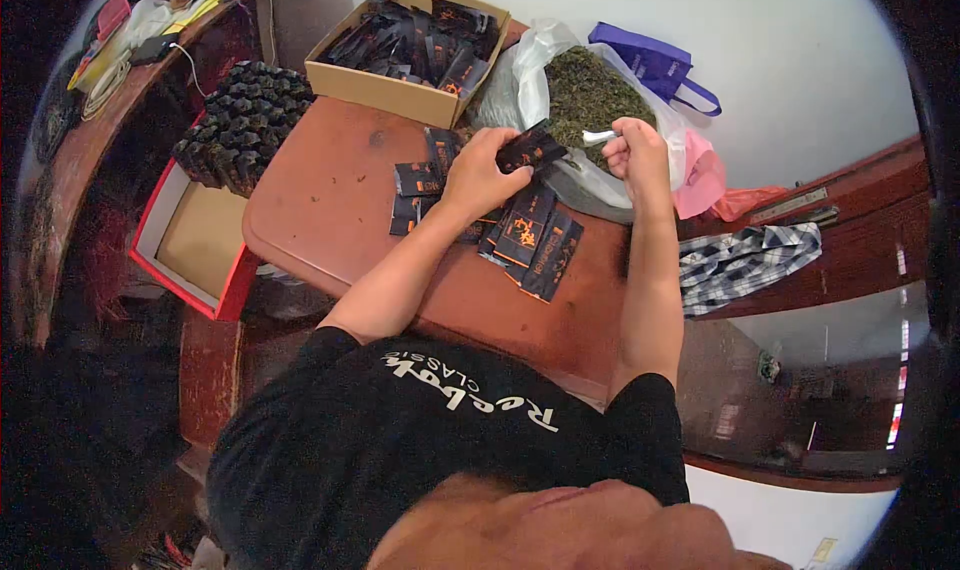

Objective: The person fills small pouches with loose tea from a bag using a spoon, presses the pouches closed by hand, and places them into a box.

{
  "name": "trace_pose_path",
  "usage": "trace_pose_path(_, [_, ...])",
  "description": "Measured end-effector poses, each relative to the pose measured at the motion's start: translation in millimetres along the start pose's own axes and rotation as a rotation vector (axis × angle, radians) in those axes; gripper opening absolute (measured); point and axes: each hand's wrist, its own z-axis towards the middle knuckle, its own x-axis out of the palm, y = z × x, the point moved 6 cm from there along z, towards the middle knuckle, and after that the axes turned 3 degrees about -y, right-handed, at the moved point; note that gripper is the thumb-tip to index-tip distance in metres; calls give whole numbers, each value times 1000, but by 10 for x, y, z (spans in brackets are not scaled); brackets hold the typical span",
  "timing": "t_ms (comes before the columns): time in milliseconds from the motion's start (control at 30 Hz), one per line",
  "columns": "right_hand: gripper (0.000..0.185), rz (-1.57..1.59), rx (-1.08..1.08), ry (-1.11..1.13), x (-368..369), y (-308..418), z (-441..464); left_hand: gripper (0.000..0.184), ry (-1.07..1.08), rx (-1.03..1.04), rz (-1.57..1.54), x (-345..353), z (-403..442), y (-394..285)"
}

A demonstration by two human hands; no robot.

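Observation:
My left hand (485,175) is closed around a black sachet (530,148) with orange print, held up near the front of a clear plastic bag (533,45). Dried green-brown leaves (600,92) fill that bag. Over its right side, my right hand (640,158) pinches a small white spoon (600,138), its end pointing left toward the sachet. Whether leaves lie in the spoon is too small to tell. Below and beside my left hand, several flat black sachets (527,232) lie on the brown table (330,205).
A cardboard box (385,92) full of black sachets stands at the table's back. To the left are dark bundled packets (250,115) and an open red box (190,240). A purple bag (645,60), pink plastic (702,175) and checked cloth (750,265) are at right.

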Motion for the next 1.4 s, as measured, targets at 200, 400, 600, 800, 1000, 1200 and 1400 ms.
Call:
trace_pose_path(200, [25,-510,-331,-42,296,420,-237,47,-36,44,17,-7,-7,-28])
trace_pose_path(400, [17,-961,-747,-36,657,614,-631,48,-29,47,38,-12,-13,-50])
trace_pose_path(600, [18,-919,-782,-45,547,715,-681,46,-48,44,13,-27,-24,-38])
trace_pose_path(800, [28,-881,-515,-212,8,634,-248,51,30,-6,0,-10,-8,-8])
trace_pose_path(1000, [25,-1166,-407,-312,-260,95,161,47,-50,62,-15,-31,-24,-46])
trace_pose_path(1200, [23,-951,-553,-354,-6,-269,316,49,-10,45,-10,5,-10,-12])
trace_pose_path(1400, [26,-535,-298,-382,58,-348,396,49,-19,48,-5,-11,-17,-43])
